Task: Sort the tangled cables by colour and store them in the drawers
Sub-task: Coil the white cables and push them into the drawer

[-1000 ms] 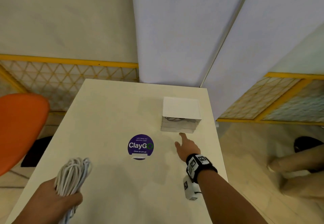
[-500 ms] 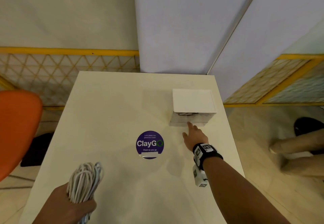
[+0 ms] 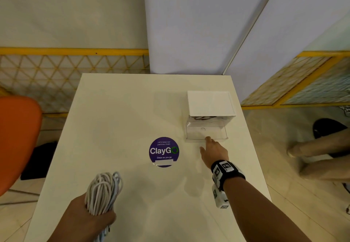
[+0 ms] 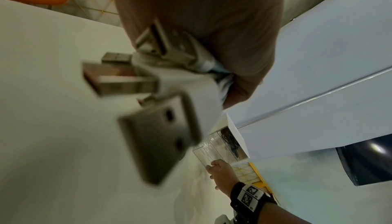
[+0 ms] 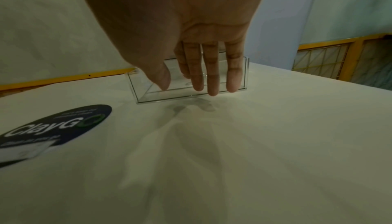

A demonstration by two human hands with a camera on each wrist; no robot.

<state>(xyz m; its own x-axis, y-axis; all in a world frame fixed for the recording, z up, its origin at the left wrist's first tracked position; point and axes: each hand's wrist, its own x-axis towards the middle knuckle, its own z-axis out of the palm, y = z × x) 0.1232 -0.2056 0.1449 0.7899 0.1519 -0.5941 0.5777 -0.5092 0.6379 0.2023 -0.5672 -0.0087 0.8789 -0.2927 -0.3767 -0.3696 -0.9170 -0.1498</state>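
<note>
at about 9 o'clock, off the desk's edge, sits an orange chair [image 3: 18, 139]. at 7 o'clock the left hand [image 3: 89, 221] has its fingers wrapped tight round a bundle of white cables [image 3: 103, 192], whose usb plugs [image 4: 127, 78] dangle blurred before the left wrist camera. near the middle of the white desk [image 3: 117, 113] lies a round purple sticker [image 3: 164, 152]. at 2 o'clock stands a white-topped drawer box [image 3: 210, 103]; dark cables [image 3: 203, 117] lie in its upper clear drawer. its lower clear drawer [image 3: 206, 133] stands pulled out towards the person. the right hand [image 3: 215, 152] reaches from 5 o'clock, fingers [image 5: 212, 76] straight and together, gripping nothing, their tips at the drawer's front edge.
</note>
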